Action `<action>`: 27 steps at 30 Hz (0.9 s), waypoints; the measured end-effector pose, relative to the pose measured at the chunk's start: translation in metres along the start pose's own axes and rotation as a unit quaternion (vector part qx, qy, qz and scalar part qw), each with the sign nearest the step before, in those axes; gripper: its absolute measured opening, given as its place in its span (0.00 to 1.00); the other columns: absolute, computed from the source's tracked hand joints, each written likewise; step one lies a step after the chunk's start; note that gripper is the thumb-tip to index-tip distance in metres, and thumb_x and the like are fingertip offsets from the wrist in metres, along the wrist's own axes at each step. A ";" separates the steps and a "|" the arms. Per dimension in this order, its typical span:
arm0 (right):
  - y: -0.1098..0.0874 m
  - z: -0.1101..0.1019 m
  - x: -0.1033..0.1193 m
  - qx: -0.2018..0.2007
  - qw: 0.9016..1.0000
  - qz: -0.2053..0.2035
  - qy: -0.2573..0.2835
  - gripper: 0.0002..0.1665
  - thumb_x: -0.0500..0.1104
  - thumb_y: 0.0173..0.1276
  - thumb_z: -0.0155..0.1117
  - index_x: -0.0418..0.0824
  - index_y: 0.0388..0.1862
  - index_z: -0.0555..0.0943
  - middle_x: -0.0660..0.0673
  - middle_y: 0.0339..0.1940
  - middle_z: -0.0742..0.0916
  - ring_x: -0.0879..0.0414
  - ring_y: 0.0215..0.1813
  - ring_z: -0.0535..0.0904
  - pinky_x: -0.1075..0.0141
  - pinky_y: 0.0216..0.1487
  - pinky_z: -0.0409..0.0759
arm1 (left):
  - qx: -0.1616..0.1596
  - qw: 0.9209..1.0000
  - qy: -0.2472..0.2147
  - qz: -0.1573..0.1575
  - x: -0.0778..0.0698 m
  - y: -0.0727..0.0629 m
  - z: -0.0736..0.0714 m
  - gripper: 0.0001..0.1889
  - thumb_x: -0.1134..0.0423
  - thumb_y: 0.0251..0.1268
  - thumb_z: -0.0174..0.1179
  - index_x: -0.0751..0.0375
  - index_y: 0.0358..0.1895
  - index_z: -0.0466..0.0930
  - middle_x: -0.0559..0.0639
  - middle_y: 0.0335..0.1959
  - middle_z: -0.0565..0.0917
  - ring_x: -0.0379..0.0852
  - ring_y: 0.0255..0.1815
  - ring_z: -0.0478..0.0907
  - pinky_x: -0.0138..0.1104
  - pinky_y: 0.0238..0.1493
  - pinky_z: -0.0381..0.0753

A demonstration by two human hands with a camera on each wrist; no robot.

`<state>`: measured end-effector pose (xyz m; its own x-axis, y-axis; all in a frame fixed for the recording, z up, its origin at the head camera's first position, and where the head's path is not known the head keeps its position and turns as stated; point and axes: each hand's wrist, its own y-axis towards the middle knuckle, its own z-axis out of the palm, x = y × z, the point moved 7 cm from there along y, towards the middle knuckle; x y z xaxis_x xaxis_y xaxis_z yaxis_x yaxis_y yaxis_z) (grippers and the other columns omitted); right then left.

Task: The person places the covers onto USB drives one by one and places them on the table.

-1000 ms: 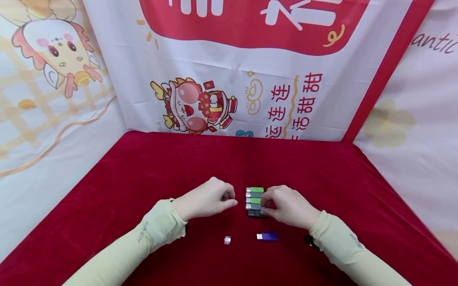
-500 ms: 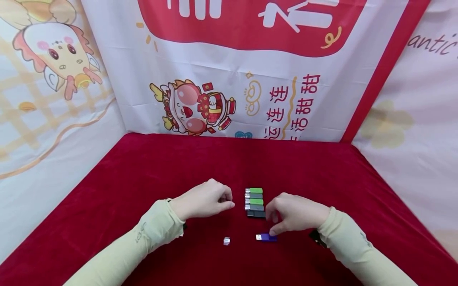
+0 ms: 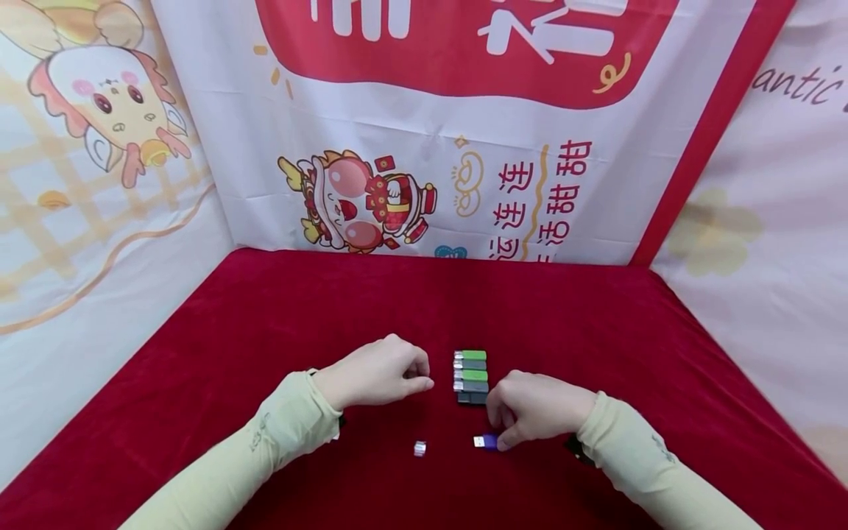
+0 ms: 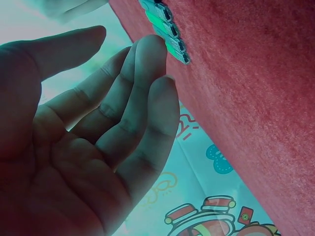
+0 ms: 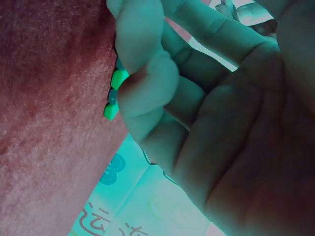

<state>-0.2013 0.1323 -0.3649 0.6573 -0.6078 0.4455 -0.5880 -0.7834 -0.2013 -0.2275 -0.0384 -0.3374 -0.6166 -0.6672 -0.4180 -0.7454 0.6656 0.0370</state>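
My right hand [image 3: 539, 403] pinches the right end of a purple USB stick [image 3: 488, 442], its thumb and fingers hiding part of the purple body. The stick's silver plug points left on the red cloth. Just beyond lies a row of several USB sticks, green [image 3: 474, 355] and grey [image 3: 474, 386] by turns, with silver ends to the left; a dark grey stick [image 3: 470, 398] is nearest me, partly behind the right fingers. Left of that row, my left hand [image 3: 380, 372] hovers with loosely curled fingers. In the left wrist view nothing is between its thumb and fingers [image 4: 156, 105].
A small shiny silver-and-clear piece [image 3: 420, 448] lies on the red cloth [image 3: 344, 294], between the forearms and left of the purple stick. Printed white curtains [image 3: 424, 177] stand at the back and both sides of the table.
My right hand has left the near end of the row, come toward me and taken hold of the purple USB stick. The left hand has hardly moved.
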 end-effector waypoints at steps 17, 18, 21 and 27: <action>0.005 0.011 0.009 0.029 0.999 -0.046 0.003 0.11 0.36 0.58 0.73 0.49 0.25 0.81 0.60 0.16 0.78 0.70 0.18 0.70 0.74 0.22 0.71 | 0.028 0.999 -0.011 0.035 -0.012 -0.004 0.005 0.04 0.56 0.66 0.66 0.48 0.33 0.85 0.33 0.23 0.78 0.34 0.23 0.74 0.29 0.29 0.77; 0.005 0.010 0.009 0.025 0.999 -0.047 0.000 0.11 0.36 0.58 0.73 0.49 0.25 0.81 0.60 0.16 0.78 0.70 0.18 0.69 0.74 0.22 0.71 | 0.031 0.999 -0.010 0.036 -0.012 -0.004 0.005 0.04 0.56 0.66 0.66 0.48 0.33 0.85 0.33 0.23 0.78 0.34 0.23 0.74 0.29 0.29 0.76; 0.005 0.007 0.008 0.010 0.999 -0.049 -0.007 0.11 0.35 0.58 0.73 0.49 0.24 0.80 0.61 0.15 0.77 0.70 0.18 0.68 0.74 0.22 0.69 | 0.035 0.999 -0.012 0.036 -0.013 -0.005 0.004 0.03 0.56 0.66 0.66 0.47 0.33 0.85 0.33 0.23 0.78 0.34 0.23 0.74 0.30 0.29 0.77; 0.003 -0.005 0.006 -0.019 0.998 -0.057 -0.009 0.13 0.34 0.57 0.73 0.50 0.24 0.79 0.60 0.15 0.75 0.69 0.18 0.67 0.74 0.21 0.68 | 0.028 0.999 -0.011 0.034 -0.013 -0.007 -0.003 0.04 0.56 0.66 0.65 0.45 0.32 0.83 0.34 0.22 0.78 0.34 0.23 0.73 0.31 0.28 0.77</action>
<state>-0.2012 0.1270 -0.3583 0.7295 -0.5170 0.4478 -0.5258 -0.8426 -0.1162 -0.2149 -0.0349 -0.3292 -0.6591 -0.6129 -0.4358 -0.6866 0.7268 0.0162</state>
